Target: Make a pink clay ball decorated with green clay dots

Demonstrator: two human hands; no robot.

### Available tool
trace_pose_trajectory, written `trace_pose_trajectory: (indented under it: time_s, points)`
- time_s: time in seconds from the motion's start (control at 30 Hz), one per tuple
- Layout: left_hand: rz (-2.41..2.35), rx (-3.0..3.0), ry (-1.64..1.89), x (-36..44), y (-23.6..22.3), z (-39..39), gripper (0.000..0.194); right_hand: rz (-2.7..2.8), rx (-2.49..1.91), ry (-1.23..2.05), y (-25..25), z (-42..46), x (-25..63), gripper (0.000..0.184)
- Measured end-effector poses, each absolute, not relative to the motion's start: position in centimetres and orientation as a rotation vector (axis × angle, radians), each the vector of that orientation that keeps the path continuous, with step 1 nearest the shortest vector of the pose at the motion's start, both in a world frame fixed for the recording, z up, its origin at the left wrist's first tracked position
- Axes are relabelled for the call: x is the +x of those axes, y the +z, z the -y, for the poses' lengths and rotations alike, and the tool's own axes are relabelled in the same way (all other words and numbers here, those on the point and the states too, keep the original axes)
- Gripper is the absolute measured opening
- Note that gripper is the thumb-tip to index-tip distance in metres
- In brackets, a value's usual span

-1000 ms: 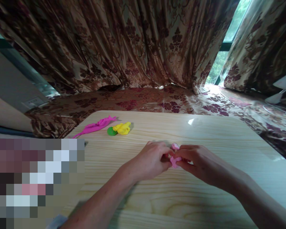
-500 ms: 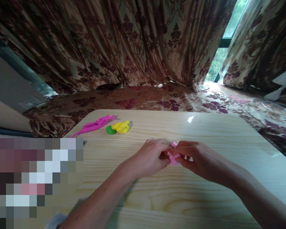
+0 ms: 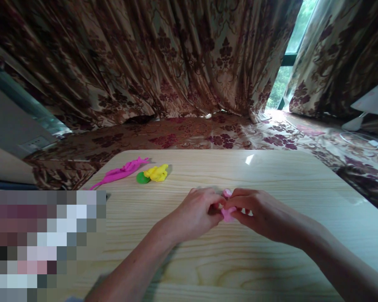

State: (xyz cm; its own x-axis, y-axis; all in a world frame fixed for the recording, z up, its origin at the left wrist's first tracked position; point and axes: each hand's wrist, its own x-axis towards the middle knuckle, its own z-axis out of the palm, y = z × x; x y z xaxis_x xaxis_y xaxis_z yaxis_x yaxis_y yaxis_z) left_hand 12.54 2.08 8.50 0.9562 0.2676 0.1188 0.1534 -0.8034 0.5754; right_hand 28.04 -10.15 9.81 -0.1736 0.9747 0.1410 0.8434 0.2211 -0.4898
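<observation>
A soft piece of light pink modelling clay (image 3: 228, 214) is pinched between my two hands over the middle of the table. My left hand (image 3: 202, 211) grips its left side with thumb and fingertips. On the other side, the thumb and fingers of my right hand (image 3: 250, 205) close on the clay. Just beyond the fingertips sits a small pink-and-white lump (image 3: 227, 193), partly hidden by my right fingers. My fingertips cover part of the clay, so its full shape cannot be made out.
At the table's (image 3: 201, 268) far left lie a long magenta clay strip (image 3: 121, 172), a yellow clay lump (image 3: 157, 173) and a green round piece (image 3: 143, 178) touching it. Patterned curtains (image 3: 176, 58) hang behind. A white lamp (image 3: 370, 100) stands at the far right. The lower left is pixelated.
The view has tilted and shifted slightly, so the table sits a little lower and further left. Both hands keep nearly the same pinch on the pink clay.
</observation>
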Motion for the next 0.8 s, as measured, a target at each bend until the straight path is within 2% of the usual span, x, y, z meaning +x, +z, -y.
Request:
trace_pose_trajectory:
  time_s: [0.3, 0.53, 0.8]
  points:
    - [-0.281, 2.511, 0.243, 12.62, 8.53, -2.17, 0.005, 2.039, -1.715, 0.382, 9.9, 10.13, 27.62, 0.015]
    - [-0.275, 2.536, 0.237, 12.52, 8.4, -2.15, 0.006, 2.103, -1.664, 0.429, 10.37, 10.35, 28.46, 0.028]
    - [-0.284, 2.559, 0.281, 12.48, 8.42, -1.97, 0.008, 2.069, -1.716, 0.426, 9.94, 10.15, 27.84, 0.016]
